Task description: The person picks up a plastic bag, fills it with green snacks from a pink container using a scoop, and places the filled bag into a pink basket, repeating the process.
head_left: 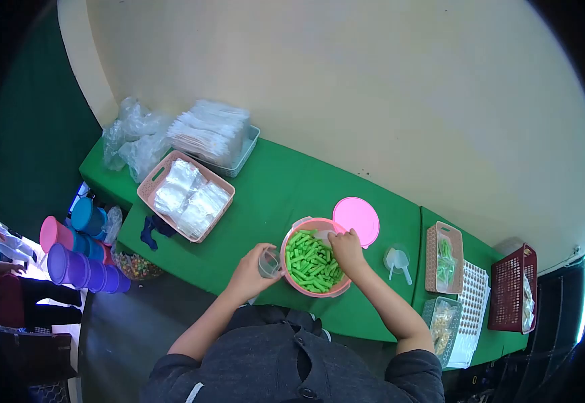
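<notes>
A pink tub (334, 290) of short green pieces (309, 260) stands on the green-covered table in front of me. My left hand (252, 271) holds a small clear cup (269, 263) at the tub's left rim. Over the tub's upper right part, my right hand (345, 247) is closed on a whitish translucent scoop (324, 236), its lower end down at the green pieces. Just behind the tub lies a round pink lid (357, 220). To the right, a clear container (396, 258) holds a white scoop.
Baskets of clear bags (230, 199) and white packets (252, 144) stand at the left. Right are a beige basket (431, 258), a grey basket (433, 307), a dotted sheet (472, 305) and a dark red basket (507, 289). Purple tubs (71, 265) and another person (4, 295) are far left.
</notes>
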Demonstrator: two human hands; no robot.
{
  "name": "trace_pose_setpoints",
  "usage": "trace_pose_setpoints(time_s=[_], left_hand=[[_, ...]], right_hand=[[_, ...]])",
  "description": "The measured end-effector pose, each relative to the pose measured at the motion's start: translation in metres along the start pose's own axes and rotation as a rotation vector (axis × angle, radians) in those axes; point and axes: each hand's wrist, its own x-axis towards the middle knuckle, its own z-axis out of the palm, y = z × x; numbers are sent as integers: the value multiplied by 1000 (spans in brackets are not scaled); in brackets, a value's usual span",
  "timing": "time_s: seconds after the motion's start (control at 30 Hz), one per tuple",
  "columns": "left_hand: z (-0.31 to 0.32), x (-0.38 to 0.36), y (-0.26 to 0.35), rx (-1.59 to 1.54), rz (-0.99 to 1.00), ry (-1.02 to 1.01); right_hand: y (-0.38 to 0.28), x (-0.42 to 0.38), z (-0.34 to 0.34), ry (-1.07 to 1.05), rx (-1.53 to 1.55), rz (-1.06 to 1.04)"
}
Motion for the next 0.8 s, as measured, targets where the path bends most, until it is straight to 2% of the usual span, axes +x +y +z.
trace_pose_setpoints(time_s=[0.13, 0.2, 0.23, 0.3, 0.33, 0.53, 0.63, 0.77, 0.8], left_hand=[[27, 3, -35, -2, -19, 18], [32, 7, -34, -104, -35, -31], [33, 8, -34, -107, -34, -33], [25, 10, -24, -120, -79, -97], [26, 10, -25, -118, -79, -106], [24, 10, -23, -88, -133, -99], [25, 14, -30, -62, -105, -115], [29, 16, -35, -98, -58, -116], [29, 17, -32, -103, -54, -84]], right_hand=[[9, -16, -12, -104, 65, -6], [5, -17, -27, -191, 96, 45], [0, -16, -21, -193, 94, 47], [-22, -16, 6, -37, -90, 160], [-30, -18, 18, -19, -113, 148], [-21, -34, -6, -66, 131, 190], [-32, -30, 19, 11, 2, 265], [-33, -30, 14, -19, 32, 330], [-26, -30, 11, -68, 92, 261]])
